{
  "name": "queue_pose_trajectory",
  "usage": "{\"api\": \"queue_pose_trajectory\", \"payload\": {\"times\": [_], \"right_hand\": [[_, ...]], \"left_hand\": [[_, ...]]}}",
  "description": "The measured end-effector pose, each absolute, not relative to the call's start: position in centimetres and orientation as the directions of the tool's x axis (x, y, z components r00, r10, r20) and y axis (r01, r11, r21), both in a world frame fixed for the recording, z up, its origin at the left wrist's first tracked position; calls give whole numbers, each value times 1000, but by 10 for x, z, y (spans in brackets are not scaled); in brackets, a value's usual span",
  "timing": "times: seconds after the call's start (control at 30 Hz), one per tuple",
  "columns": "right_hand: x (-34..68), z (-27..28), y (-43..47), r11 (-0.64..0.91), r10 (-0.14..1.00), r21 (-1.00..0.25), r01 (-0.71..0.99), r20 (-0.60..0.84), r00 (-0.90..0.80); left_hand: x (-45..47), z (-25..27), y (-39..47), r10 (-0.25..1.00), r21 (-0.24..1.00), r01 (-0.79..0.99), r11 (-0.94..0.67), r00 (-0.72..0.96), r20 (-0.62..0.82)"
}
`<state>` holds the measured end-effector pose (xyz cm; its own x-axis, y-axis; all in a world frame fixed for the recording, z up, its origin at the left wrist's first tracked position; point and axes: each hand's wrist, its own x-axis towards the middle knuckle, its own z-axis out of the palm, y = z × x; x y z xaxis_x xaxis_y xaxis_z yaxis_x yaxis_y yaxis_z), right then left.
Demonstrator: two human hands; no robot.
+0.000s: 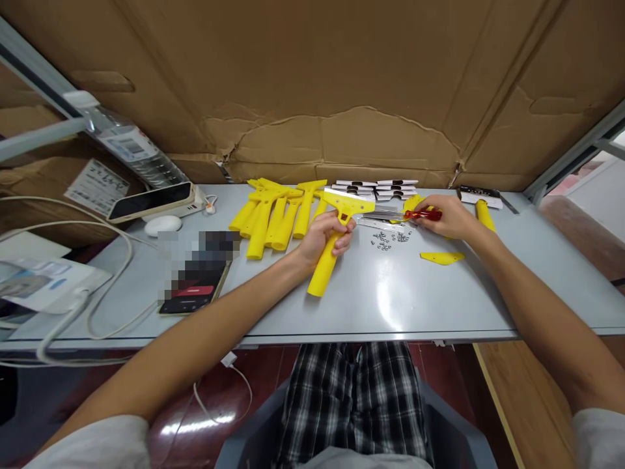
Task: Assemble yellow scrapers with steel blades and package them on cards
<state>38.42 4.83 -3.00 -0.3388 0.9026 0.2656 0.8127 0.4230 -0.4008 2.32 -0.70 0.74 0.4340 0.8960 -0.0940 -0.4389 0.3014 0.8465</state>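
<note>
1. Table (342,320): grey top, nearest the wearer. Clock centred on scraper; 12 = far side.
2. Phone (188,303): at approx. 8 o'clock, flat, screen up.
3. Scraper (322,273): yellow, held just above table, handle butt btw 6 & 7, wide head twd 12. Prob. light, stiff plastic; smooth hdl. may slip. Best hold: neck or upper hdl., clear of the pale strip (346,195) along the head, poss. sharp.
4. Plate (442,258): yellow, loose, just past 3.
5. Screws (384,243): tiny, scattered at 3; prob. easy to lose.
6. L hand (326,236): fingers curled round scraper's neck, closed on it.
7. R hand (452,218): at 2–3, fingertips pinching red hdl. of driver (424,214). Shaft runs twd head's R end; contact: can't tell.
8. Pile (260,238): similar yellow pieces, overlapping, at 10.
9. Packs (398,183): small, blk/white, stacked, approx. 1.
10. Cardboard (342,71): upright backdrop, 12.
</note>
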Motion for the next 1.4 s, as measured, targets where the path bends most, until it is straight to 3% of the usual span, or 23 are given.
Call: {"api": "queue_pose_trajectory", "payload": {"times": [0.3, 0.53, 0.73, 0.87, 1.17, 1.4], "right_hand": [[370, -25, 40, 531, 840, -212, 820, 259, -477], [356, -24, 29, 591, 788, -206, 780, 354, -504], [339, -24, 21, 644, 756, -210, 736, 324, -569], [332, -26, 16, 631, 763, -147, 761, 294, -576], [323, -31, 9, 645, 734, 4, 765, 278, -620], [323, -35, 11, 653, 733, -10, 757, 263, -628]], "left_hand": [[24, 0, -7, 903, 854, -436, 284, 420, -86], [27, 0, -2, 925, 808, -504, 307, 358, -128], [32, -4, -1, 958, 795, -545, 266, 242, -154], [34, -4, -2, 952, 775, -555, 303, 213, -220], [38, -6, -20, 984, 957, -282, 73, 177, -23], [42, -5, -25, 998, 960, -279, 36, 51, -22]]}}
